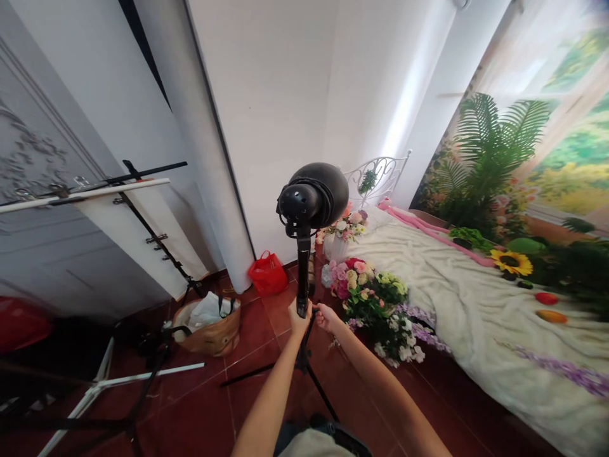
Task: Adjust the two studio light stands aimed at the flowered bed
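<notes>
A black studio lamp with a round reflector (pixel 323 190) stands upright in front of me on a black stand (pixel 303 358) with spread legs. My left hand (pixel 300 317) is wrapped round the stand's upper part, just below the black arm (pixel 303 273) that carries the lamp. Close by on the right, my right hand (pixel 326 317) has its fingers closed at a small dark knob on the side of the stand. The fingertips partly hide this knob.
Right: bunches of artificial flowers (pixel 361 285) beside a bed with a cream blanket (pixel 428 266). Left: a wicker basket (pixel 214 333), a red bag (pixel 268 273), a white stand leg (pixel 152 374) and a clamped backdrop stand (pixel 152 228). Red tiles (pixel 190 412) cover the floor.
</notes>
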